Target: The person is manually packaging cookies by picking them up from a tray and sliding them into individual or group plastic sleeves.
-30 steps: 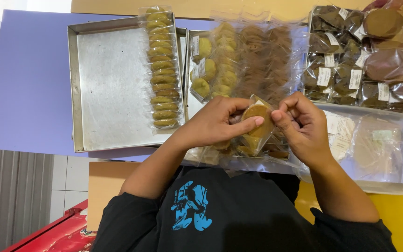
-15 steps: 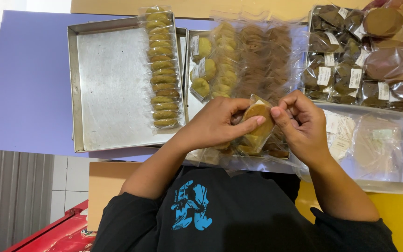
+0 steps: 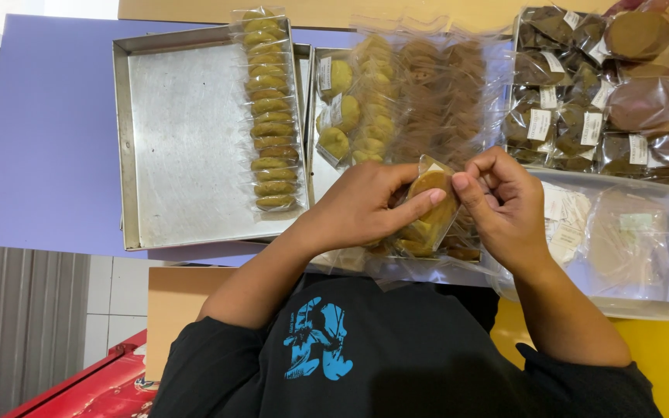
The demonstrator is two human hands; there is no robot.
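Observation:
My left hand [image 3: 365, 205] and my right hand [image 3: 505, 203] meet over the near edge of the table. Between them is a small clear packet with a golden-brown cookie [image 3: 432, 200] inside. The left hand's fingers wrap the packet from the left, with the thumb lying across its front. My right hand's fingertips pinch its upper right edge. Under the hands lie more packets of the same kind, partly hidden.
A metal tray [image 3: 183, 147] on the purple table [image 3: 40, 139] holds a row of wrapped greenish cookies [image 3: 269, 108]. Beside it lie several bagged cookies [image 3: 412, 93]. Dark brown wrapped cookies [image 3: 574, 85] are stacked at the upper right. A clear plastic box [image 3: 652, 306] holds paper labels.

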